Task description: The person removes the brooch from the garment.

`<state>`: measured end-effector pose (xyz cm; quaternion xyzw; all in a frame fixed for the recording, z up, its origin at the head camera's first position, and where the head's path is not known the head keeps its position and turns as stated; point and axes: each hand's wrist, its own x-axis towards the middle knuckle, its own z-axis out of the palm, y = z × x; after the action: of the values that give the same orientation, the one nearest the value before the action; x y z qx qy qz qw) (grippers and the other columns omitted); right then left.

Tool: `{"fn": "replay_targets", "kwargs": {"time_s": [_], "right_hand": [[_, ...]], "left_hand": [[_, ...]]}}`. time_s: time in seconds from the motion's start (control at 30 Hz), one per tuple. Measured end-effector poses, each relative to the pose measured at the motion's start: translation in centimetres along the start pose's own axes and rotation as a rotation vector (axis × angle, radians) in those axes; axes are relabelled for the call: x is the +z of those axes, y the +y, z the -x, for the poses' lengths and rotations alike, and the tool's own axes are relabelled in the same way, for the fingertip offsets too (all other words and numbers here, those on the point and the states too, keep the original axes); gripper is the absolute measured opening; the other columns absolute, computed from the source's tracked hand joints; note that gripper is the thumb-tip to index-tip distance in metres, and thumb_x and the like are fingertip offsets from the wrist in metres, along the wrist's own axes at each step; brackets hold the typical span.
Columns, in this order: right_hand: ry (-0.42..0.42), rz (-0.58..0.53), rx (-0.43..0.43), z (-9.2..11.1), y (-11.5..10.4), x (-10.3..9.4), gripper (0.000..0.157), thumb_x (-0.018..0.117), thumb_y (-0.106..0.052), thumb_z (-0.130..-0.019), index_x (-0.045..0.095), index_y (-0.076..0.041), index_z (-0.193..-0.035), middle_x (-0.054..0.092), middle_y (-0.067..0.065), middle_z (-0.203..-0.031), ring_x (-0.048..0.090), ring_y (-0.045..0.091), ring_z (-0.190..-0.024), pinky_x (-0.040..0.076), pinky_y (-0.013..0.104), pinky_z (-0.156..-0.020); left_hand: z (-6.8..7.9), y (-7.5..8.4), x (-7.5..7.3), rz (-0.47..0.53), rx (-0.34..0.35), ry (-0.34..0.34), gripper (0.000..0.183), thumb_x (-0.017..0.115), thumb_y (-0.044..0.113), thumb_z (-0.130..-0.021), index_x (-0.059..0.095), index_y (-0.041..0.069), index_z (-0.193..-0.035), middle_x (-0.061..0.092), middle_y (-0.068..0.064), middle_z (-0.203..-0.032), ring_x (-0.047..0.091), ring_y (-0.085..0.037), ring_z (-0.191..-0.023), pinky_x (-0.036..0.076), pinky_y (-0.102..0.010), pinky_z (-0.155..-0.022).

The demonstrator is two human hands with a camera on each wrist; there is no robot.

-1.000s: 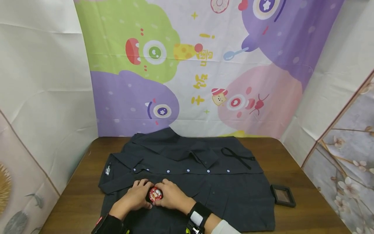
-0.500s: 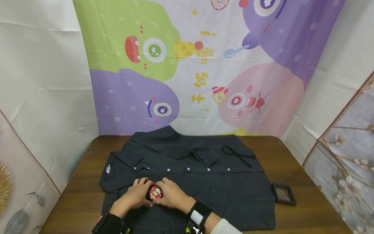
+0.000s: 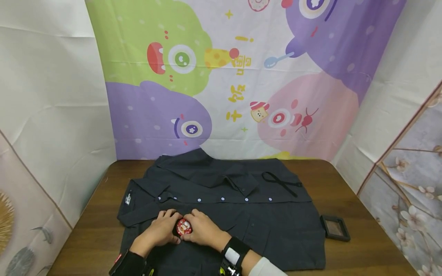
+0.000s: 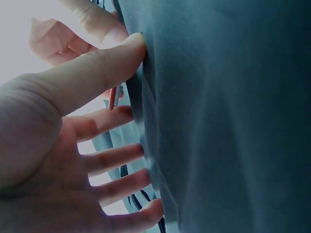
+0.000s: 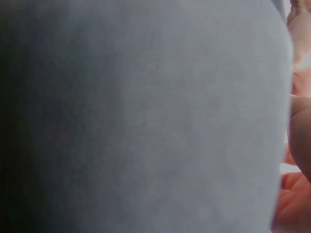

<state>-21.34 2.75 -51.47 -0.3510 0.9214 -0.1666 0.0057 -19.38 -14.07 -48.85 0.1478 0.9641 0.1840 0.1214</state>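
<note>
A round red badge (image 3: 184, 227) with a cartoon print lies over the dark shirt (image 3: 286, 230), between my two hands in the head view. My left hand (image 3: 162, 230) is at its left side. In the left wrist view that hand's fingers (image 4: 114, 155) are spread fairly straight, tips at the cloth, and its thumb (image 4: 97, 75) reaches the fabric above the badge edge (image 4: 112, 98). My right hand (image 3: 202, 230) holds the badge's right side between thumb and index finger. Pale cloth hides most of the right wrist view.
The shirt covers much of the brown table (image 3: 100, 218), its row of white buttons running across. A thin black cord (image 3: 281, 184) lies at its upper right. A small black frame (image 3: 335, 228) sits by its right edge. A cartoon cloth (image 3: 235, 134) hangs behind.
</note>
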Motion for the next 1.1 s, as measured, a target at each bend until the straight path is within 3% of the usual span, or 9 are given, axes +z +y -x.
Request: {"fn": "replay_targets", "kwargs": {"time_s": [0.63,1.1], "right_hand": [[0.011,0.005,-0.017,0.02,0.16,-0.21,0.048,0.073,-0.042,-0.073,0.063,-0.011,-0.109,0.049,-0.004,-0.085,0.045,0.003,-0.066,0.042,0.017,-0.057],[0.012,-0.054,0.002,-0.01,0.43,-0.13,0.047,0.073,-0.042,-0.074,0.064,-0.011,-0.109,0.049,-0.005,-0.084,0.044,0.002,-0.066,0.041,0.015,-0.057]], "left_hand": [[-0.03,-0.01,-0.28,-0.005,-0.008,-0.022,0.062,0.082,0.023,-0.064,0.055,0.007,-0.117,0.045,-0.023,-0.13,0.037,-0.044,-0.117,0.04,-0.066,-0.085],[-0.12,0.15,-0.2,0.003,-0.018,-0.031,0.059,0.082,0.02,-0.065,0.055,0.007,-0.117,0.044,-0.024,-0.131,0.037,-0.044,-0.117,0.039,-0.067,-0.086]]}}
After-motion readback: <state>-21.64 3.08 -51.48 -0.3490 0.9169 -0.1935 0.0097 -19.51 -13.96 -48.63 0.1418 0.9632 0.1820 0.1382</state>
